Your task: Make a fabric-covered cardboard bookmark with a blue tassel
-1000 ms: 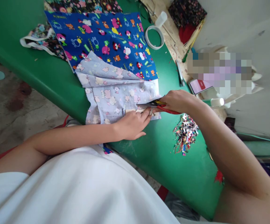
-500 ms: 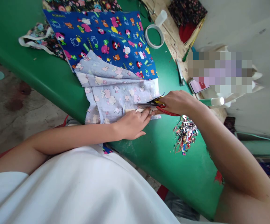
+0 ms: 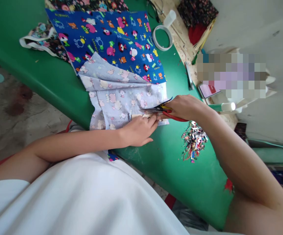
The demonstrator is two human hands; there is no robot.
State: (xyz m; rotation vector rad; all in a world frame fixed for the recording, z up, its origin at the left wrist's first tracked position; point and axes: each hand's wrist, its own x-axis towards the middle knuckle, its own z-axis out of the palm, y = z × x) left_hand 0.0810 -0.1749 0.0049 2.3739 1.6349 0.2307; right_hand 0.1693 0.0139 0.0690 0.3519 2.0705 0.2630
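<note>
Blue fabric printed with cartoon animals (image 3: 121,42) lies on the green table (image 3: 141,166), its near part folded over to show the pale underside (image 3: 117,98). My left hand (image 3: 140,130) rests flat with fingers stretched over a cream strip (image 3: 136,116) on the pale cloth. My right hand (image 3: 182,107) grips scissors (image 3: 159,108) with red and yellow handles. The dark blades point left and lie low over the cloth beside the strip; whether they touch it I cannot tell. The fingertips of both hands nearly meet.
A heap of fabric scraps (image 3: 194,140) sits right of my hands. Farther off are a tape roll (image 3: 162,38), a white cylinder (image 3: 169,18), a metal tool (image 3: 189,75) and a phone (image 3: 208,90). Dark floral fabric (image 3: 43,39) with white edging lies at the far left.
Almost nothing differs. Both hands, the scissors and the cloth hold their places, with only a very slight shift of the whole view.
</note>
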